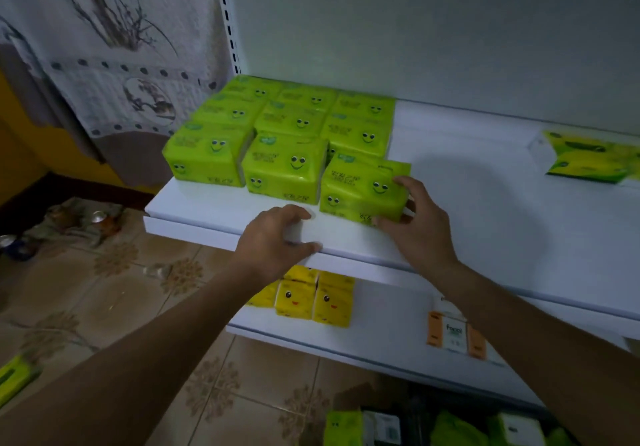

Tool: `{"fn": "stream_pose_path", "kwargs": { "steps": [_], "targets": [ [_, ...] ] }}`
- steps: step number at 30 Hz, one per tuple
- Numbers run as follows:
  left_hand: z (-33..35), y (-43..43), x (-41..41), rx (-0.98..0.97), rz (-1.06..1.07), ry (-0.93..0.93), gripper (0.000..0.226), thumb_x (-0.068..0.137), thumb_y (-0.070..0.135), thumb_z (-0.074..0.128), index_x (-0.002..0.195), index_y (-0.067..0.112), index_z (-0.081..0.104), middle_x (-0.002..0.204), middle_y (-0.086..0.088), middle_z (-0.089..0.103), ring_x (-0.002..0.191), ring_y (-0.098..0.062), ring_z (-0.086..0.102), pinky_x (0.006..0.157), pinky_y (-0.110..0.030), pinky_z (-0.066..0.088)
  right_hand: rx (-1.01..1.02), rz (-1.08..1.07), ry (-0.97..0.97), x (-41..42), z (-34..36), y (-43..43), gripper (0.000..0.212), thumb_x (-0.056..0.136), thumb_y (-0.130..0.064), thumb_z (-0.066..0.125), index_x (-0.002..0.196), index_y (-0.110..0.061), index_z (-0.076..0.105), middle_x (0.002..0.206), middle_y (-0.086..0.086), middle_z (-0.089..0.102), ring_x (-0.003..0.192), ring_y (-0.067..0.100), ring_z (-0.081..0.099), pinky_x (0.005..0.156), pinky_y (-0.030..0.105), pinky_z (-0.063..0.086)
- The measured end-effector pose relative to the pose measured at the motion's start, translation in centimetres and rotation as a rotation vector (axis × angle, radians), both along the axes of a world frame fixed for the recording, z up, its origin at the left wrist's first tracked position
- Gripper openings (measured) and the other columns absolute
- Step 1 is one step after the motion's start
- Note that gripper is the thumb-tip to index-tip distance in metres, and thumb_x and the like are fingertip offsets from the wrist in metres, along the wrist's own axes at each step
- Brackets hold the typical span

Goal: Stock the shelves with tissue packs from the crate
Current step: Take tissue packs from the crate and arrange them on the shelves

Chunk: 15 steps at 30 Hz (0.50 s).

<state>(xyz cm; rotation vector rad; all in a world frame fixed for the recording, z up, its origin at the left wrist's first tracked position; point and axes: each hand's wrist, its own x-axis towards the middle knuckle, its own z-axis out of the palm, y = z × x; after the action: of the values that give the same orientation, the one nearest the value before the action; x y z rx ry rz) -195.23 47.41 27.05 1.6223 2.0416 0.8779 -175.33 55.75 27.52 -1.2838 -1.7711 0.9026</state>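
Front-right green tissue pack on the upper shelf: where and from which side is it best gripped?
Grip the front-right green pack by its free right end, coming from the right: a neighbouring pack crowds its left, bare shelf lies to its right. The right hand curls round that end.

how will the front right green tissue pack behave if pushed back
The green plastic-wrapped tissue pack probably dents softly under the right hand; its glossy film likely slides easily on the smooth white shelf. Boxy and low, it seems unlikely to tip.
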Motion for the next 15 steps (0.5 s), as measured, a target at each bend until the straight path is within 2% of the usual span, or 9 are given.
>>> {"fn": "stream_pose_path", "kwargs": {
  "steps": [3,5,7,10,12,15],
  "targets": [
    [-0.9,0.5,-0.3,0.024,-0.008,0.058,0.044,0.066,0.038,0.081,0.105,0.023,0.066,0.114,-0.001,0.059,0.112,-0.022,0.051,0.092,-0.033,0.04,-0.02,-0.011,-0.02,-0.7,0.0,1.0,0.084,0.072,-0.009,0.078,0.141,-0.021,0.032,0.118,-0.007,0.053,0.11,0.014,0.054,0.093,0.023,0.042],
    [-1.2,0.8,-0.5,0.033,0.015,0.051,0.053,0.06,0.047,0.081,0.105,0.024,0.067,0.112,-0.001,0.058,0.111,-0.023,0.05,0.092,-0.036,0.041,-0.066,-0.014,-0.032,-1.1,-0.1,1.6,0.092,0.073,-0.011,0.078,0.146,-0.018,0.022,0.133,-0.005,0.05,0.12,0.014,0.049,0.093,0.019,0.035],
    [-1.3,0.8,-0.6,0.028,0.028,0.043,0.06,0.051,0.054,0.071,0.105,0.026,0.068,0.111,-0.002,0.058,0.11,-0.024,0.051,0.092,-0.039,0.042,-0.09,-0.007,-0.074,-1.3,-0.3,1.9,0.085,0.074,-0.015,0.078,0.143,-0.017,0.028,0.138,0.002,0.05,0.126,0.02,0.047,0.096,0.025,0.036],
    [-1.4,0.9,-0.6,0.033,0.021,0.058,0.059,0.053,0.053,0.071,0.106,0.027,0.068,0.11,-0.001,0.057,0.11,-0.025,0.051,0.09,-0.037,0.042,-0.076,0.011,-0.121,-1.6,-0.4,2.4,0.075,0.074,-0.022,0.077,0.139,-0.022,0.039,0.126,0.005,0.059,0.117,0.026,0.053,0.097,0.037,0.043],
    [-1.4,0.9,-0.6,0.023,0.025,0.075,0.059,0.052,0.055,0.071,0.106,0.03,0.068,0.11,0.001,0.056,0.111,-0.024,0.05,0.09,-0.037,0.042,-0.066,0.017,-0.156,-1.7,-0.3,2.6,0.074,0.076,-0.027,0.074,0.14,-0.027,0.038,0.123,0.002,0.061,0.113,0.026,0.055,0.096,0.041,0.044],
    [-1.4,1.0,-0.7,0.037,0.02,0.089,0.07,0.046,0.067,0.059,0.105,0.032,0.067,0.108,0.003,0.055,0.11,-0.022,0.05,0.088,-0.039,0.043,-0.048,0.021,-0.204,-1.9,-0.3,2.6,0.074,0.078,-0.032,0.072,0.142,-0.028,0.035,0.121,0.001,0.062,0.111,0.026,0.057,0.095,0.041,0.045]
  ]
}}
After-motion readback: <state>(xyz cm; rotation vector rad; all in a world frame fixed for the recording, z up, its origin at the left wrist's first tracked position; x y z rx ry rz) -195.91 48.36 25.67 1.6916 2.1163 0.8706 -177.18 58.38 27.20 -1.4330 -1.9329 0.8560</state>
